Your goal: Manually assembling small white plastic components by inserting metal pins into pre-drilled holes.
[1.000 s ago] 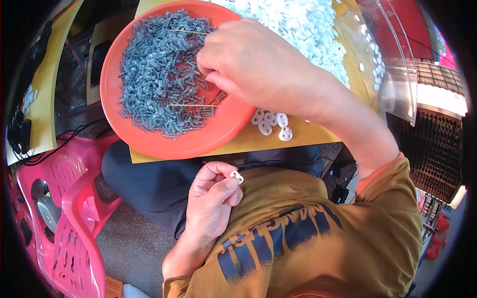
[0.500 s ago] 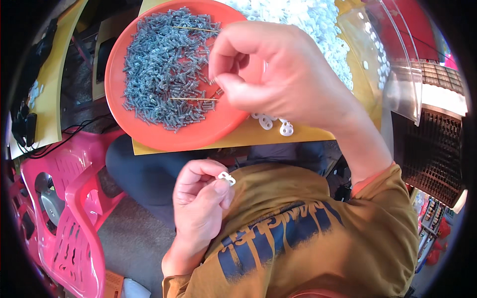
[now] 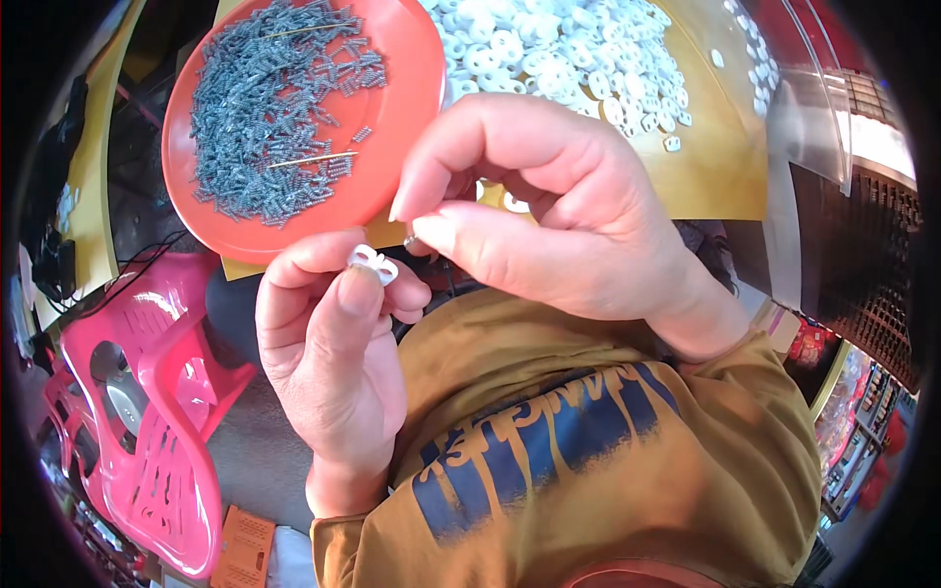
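My left hand (image 3: 338, 343) pinches a small white plastic piece with two holes (image 3: 372, 265) between thumb and forefinger. Close to its right, my right hand (image 3: 529, 211) has thumb and forefinger pressed together on a small metal spring (image 3: 411, 240), of which only one end shows. The two hands are apart, just in front of a round orange-red plate (image 3: 402, 108). Many small grey springs (image 3: 260, 108) are heaped on that plate, with two thin brass-coloured sticks (image 3: 312, 159) lying among them.
Beyond my right hand, a large pile of white plastic pieces (image 3: 569, 49) covers part of the yellow tabletop (image 3: 716, 176). A clear plastic sheet or bin (image 3: 809, 127) stands at the right. Left of me is a pink plastic chair (image 3: 162, 441), with dark cables (image 3: 127, 269) behind it.
My right hand has left the plate of springs and come down toward me with a spring. My left hand has risen toward it, still holding the white piece. The view has shifted slightly.
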`<state>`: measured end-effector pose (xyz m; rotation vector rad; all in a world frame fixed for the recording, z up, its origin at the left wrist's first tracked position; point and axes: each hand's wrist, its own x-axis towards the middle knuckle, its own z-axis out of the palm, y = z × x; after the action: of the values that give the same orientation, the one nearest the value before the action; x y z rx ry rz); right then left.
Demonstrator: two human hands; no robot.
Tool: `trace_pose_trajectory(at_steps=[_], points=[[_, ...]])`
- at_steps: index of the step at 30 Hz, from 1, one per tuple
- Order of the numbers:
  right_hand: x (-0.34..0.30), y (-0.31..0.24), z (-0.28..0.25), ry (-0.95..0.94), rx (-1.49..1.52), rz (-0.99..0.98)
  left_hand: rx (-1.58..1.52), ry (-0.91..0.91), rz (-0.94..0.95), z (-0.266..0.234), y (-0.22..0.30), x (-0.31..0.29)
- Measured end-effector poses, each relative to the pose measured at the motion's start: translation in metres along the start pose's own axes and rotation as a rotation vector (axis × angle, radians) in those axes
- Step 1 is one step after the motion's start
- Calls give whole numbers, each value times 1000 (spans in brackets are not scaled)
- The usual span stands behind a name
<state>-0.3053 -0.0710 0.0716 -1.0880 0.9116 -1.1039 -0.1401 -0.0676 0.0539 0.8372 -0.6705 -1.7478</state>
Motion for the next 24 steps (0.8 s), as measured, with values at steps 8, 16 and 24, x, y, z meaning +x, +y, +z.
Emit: trace_pose_trajectory(at_steps=[8,16,24], points=[[-4,8,6,80,-156,-132,8,3,-2,2,-5,-7],[-4,9,9,75,-179,-140,15,2,5,0,-6,-8],[-5,2,6,-7,-250,-30,-4,28,-1,-3,-7,-7]])
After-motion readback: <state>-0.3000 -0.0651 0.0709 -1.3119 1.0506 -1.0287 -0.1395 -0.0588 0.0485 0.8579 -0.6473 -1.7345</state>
